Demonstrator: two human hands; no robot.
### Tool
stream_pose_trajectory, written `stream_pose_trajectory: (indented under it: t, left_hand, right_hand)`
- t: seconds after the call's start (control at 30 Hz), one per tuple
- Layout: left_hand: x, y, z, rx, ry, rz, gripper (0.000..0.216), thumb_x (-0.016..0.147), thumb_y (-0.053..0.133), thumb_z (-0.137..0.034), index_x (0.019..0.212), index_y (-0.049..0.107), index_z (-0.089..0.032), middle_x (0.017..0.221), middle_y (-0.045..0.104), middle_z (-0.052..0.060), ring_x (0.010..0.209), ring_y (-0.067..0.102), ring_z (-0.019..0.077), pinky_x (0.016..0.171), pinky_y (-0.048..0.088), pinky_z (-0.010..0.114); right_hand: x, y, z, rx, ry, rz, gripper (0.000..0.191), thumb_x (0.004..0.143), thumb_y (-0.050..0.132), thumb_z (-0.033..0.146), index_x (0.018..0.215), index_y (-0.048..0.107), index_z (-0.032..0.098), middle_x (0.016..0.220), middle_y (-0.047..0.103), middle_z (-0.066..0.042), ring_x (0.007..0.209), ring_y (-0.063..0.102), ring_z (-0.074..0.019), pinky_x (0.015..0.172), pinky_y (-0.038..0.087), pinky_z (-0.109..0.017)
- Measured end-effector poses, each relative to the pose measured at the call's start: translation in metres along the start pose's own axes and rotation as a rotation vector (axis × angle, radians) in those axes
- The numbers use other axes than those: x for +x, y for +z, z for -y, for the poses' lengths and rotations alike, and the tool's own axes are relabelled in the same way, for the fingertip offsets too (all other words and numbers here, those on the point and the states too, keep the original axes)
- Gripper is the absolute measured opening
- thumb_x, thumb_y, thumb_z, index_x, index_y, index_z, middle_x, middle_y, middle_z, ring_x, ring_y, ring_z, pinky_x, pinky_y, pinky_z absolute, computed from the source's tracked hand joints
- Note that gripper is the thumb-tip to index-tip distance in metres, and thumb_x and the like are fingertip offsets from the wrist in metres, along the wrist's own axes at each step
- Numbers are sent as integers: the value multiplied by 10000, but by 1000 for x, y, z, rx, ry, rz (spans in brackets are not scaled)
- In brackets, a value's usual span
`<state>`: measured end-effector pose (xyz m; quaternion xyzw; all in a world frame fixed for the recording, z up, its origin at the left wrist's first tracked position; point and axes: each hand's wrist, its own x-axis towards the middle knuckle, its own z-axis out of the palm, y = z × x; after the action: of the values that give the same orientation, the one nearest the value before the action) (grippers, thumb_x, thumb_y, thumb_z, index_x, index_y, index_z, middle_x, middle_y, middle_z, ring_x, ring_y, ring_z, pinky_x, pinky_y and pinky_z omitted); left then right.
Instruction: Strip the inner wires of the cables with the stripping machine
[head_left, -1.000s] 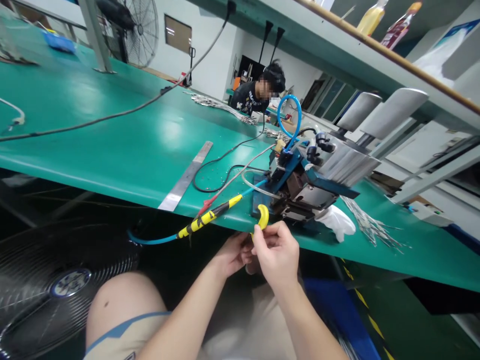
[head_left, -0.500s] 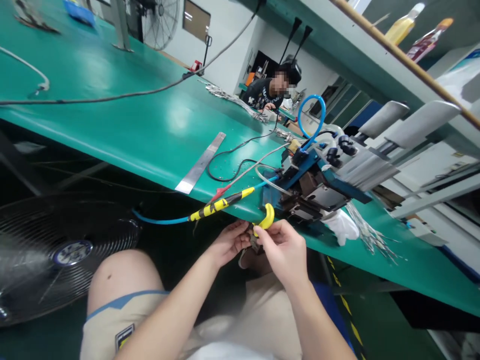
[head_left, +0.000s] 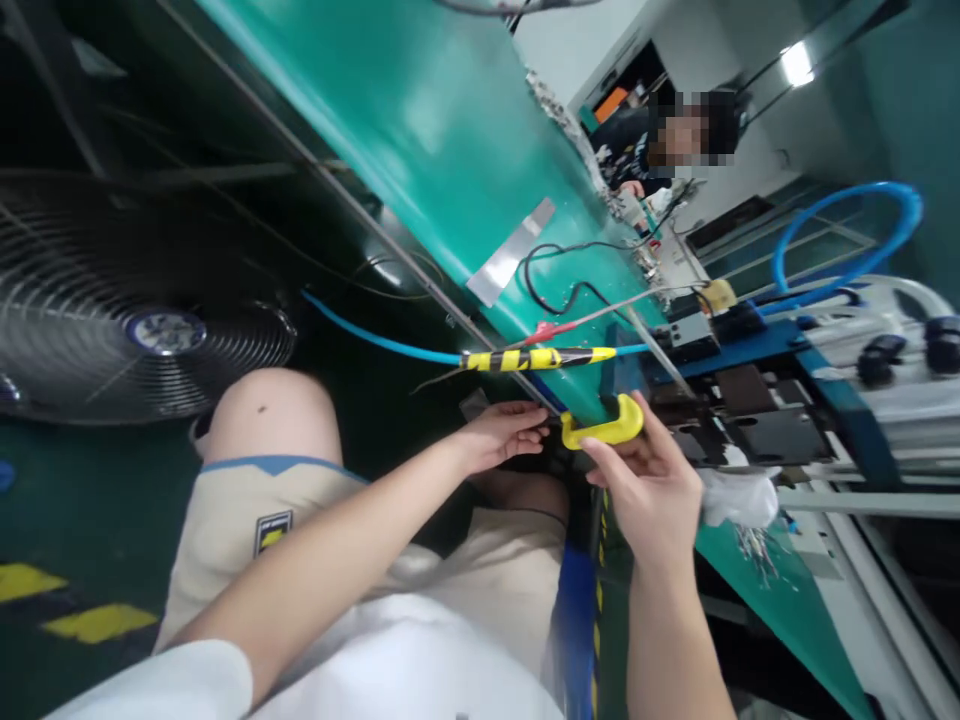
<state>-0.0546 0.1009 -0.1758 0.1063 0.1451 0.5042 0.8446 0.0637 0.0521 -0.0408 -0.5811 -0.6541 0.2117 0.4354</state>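
Note:
A yellow C-shaped clamp (head_left: 604, 425) sits over the front edge of the green bench (head_left: 420, 110), just in front of a blue and grey machine (head_left: 757, 390). My right hand (head_left: 651, 490) grips the clamp from below and the right, fingers curled on its frame. My left hand (head_left: 504, 435) is under the bench edge with its fingertips pinched at the clamp's lower left end; what they pinch is hidden. A white cloth (head_left: 739, 497) lies right of my right hand.
A blue air hose with yellow-black tape (head_left: 525, 358) runs along the bench edge. A steel ruler (head_left: 510, 252) and a black cable (head_left: 559, 290) lie on the bench. A floor fan (head_left: 150, 330) stands at left. Another person (head_left: 637, 150) sits at the far end.
The view has tipped down and rolled, so the bench now slants steeply. Both hands stayed at the yellow clamp, which now lies level across the bench edge instead of curving upward.

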Motion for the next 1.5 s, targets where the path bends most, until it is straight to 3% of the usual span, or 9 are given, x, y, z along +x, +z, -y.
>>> stream_pose_trajectory:
  t: [0.23,0.37,0.47,0.63,0.8,0.9,1.07,1.23,1.5]
  left_hand:
    - [3,-6,3,158,143,7,335,815,806,-330,1035,666,-119,890,730,99,707,702,159,731,618,350]
    - [1,-13,10,409,418,-134,510,815,787,-343,1250,574,-182,1152,677,110,1026,670,226,951,538,441]
    - [-14,-13,13,640,653,-136,477,762,830,-320,1179,637,-192,1260,632,109,1219,562,262,1113,394,450]
    - [-38,-5,15,940,863,33,314,803,806,-388,1046,720,-207,1137,705,79,1167,588,265,1076,393,404]
    - [-37,7,11,1037,966,17,437,855,745,-421,1198,680,-158,1242,673,117,1236,548,290,1075,374,406]
    - [-31,14,4,1136,1005,25,548,854,715,-501,1251,652,-129,1248,676,124,1218,565,301,1049,395,405]
    - [-18,16,-6,1121,951,197,497,867,696,-515,1182,678,-132,1222,706,111,1191,608,264,1054,398,363]
    - [-15,13,-9,1006,881,274,341,877,715,-439,1111,709,-191,1195,738,60,1216,619,232,1166,297,367]
    - [-22,19,-17,998,910,268,292,904,705,-309,1176,728,-205,1282,703,69,1310,554,244,1148,373,351]
  right_hand:
    - [0,2,6,-57,-18,-47,843,597,952,309,1357,631,132,698,730,-21,479,630,-151,437,620,-267]
    - [1,2,6,-64,-27,-65,862,580,955,300,1358,629,122,698,731,-24,473,631,-155,440,625,-282]
    - [2,1,4,-73,-52,-67,861,574,957,297,1352,635,117,689,726,-25,469,629,-152,438,617,-269]
    - [1,-2,3,-91,-72,-56,814,585,956,272,1330,655,139,703,729,-22,465,617,-136,447,612,-254]
    - [0,-1,8,-137,-86,-78,786,571,959,241,1294,673,124,693,727,-22,442,603,-129,418,592,-232]
    - [0,0,11,-165,-89,-82,784,565,956,221,1288,672,123,702,731,-25,452,619,-140,420,597,-239]
    - [-1,-1,10,-181,-71,-88,767,581,946,212,1292,669,142,716,739,-18,450,633,-137,432,605,-236]
    - [0,0,7,-158,-43,-67,787,598,941,244,1321,646,145,727,746,-20,508,671,-162,468,626,-256]
    - [8,1,8,-53,94,44,858,617,924,345,1380,579,154,640,707,14,497,676,-188,497,632,-301]
